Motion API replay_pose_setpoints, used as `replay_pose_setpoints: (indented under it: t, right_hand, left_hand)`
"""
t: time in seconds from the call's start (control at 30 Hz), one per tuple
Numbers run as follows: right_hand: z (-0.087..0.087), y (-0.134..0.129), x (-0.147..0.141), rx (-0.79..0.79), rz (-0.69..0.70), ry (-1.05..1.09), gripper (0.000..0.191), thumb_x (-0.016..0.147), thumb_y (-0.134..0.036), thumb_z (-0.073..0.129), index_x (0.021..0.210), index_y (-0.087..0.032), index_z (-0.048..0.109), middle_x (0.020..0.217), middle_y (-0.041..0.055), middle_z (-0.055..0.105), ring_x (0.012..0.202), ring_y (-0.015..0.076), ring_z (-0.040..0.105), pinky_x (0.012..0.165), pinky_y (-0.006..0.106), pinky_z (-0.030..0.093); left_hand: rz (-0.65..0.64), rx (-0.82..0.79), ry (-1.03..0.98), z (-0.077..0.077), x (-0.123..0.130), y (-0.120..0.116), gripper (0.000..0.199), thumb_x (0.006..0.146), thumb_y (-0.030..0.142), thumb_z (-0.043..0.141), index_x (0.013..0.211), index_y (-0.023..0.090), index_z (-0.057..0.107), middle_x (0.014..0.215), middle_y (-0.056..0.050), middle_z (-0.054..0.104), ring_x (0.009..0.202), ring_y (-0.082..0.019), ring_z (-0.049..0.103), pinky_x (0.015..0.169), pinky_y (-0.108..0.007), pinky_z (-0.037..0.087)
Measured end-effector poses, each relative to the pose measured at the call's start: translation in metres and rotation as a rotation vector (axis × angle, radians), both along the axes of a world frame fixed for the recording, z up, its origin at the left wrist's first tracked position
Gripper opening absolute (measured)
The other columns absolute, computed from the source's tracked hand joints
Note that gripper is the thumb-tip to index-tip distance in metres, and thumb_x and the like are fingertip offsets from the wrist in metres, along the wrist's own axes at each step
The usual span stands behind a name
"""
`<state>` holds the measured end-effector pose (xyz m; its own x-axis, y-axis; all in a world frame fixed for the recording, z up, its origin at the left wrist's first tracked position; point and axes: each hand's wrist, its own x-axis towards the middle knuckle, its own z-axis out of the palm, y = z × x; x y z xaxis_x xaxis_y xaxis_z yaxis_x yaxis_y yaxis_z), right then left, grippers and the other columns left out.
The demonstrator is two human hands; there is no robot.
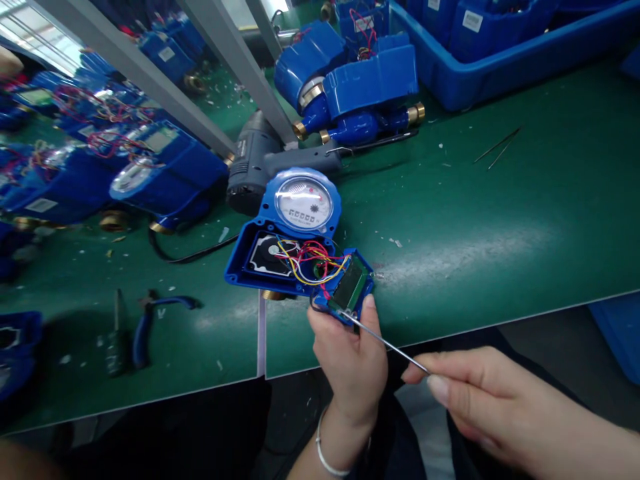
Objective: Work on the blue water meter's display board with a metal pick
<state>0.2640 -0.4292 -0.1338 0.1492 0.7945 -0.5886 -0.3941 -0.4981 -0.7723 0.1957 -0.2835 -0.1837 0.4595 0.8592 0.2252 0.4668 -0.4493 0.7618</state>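
Observation:
My left hand grips a small blue display module with a dark screen and green circuit board, tilted near the table's front edge. Red, yellow and white wires run from it into the open housing of a blue water meter, whose round dial faces up. In my right hand is a thin metal rod, pinched between thumb and fingers. Its far tip meets the lower edge of the module. Whatever handle the rod has is hidden in the hand.
A grey heat gun lies behind the meter, with more blue meters beyond it. Pliers and a screwdriver lie left. Tweezers lie right, near a blue bin. Metal posts rise behind; several wired meters stand left.

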Motion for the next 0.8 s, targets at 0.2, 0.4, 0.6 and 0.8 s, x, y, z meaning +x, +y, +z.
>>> replay_pose_setpoints:
  t: [0.2,0.4,0.6,0.8]
  right_hand:
    - [-0.008,-0.006,-0.002,0.204,0.107,-0.707,0.037,0.097,-0.018,0.036,0.129,-0.029,0.050,0.099,-0.0029,0.066,0.096,0.0144,0.063,0.075,0.021,0.051]
    - [0.001,-0.002,0.000,0.302,0.147,-1.163,0.039,0.095,-0.013,0.025,0.114,-0.012,0.059,0.090,0.0029,0.071,0.074,0.0150,0.069,0.057,0.019,0.056]
    - [0.003,-0.005,0.002,0.328,0.250,-1.256,0.037,0.092,-0.010,0.026,0.114,-0.007,0.057,0.086,0.0033,0.071,0.066,0.0135,0.069,0.061,0.019,0.057]
    - [0.000,-0.014,0.004,0.273,0.312,-1.098,0.036,0.093,-0.009,0.031,0.123,-0.011,0.050,0.098,0.0031,0.069,0.081,0.0117,0.068,0.077,0.017,0.054]
  left_hand:
    - [-0.126,-0.321,-0.249,-0.002,-0.007,0.004,0.044,0.076,0.023,0.070,0.115,0.022,0.049,0.107,-0.003,0.066,0.097,-0.017,0.065,0.085,-0.025,0.048]
    - [-0.178,-0.411,-0.386,-0.004,-0.007,0.003,0.043,0.076,0.015,0.070,0.113,0.023,0.051,0.110,0.000,0.067,0.101,-0.013,0.064,0.090,-0.020,0.048]
    - [-0.146,-0.390,-0.373,-0.002,-0.006,0.001,0.040,0.074,0.014,0.072,0.107,0.022,0.053,0.098,0.001,0.068,0.091,-0.012,0.067,0.081,-0.018,0.052]
    - [-0.109,-0.337,-0.332,-0.003,-0.006,0.001,0.038,0.073,0.016,0.072,0.105,0.023,0.052,0.099,0.001,0.067,0.090,-0.013,0.066,0.076,-0.020,0.052]
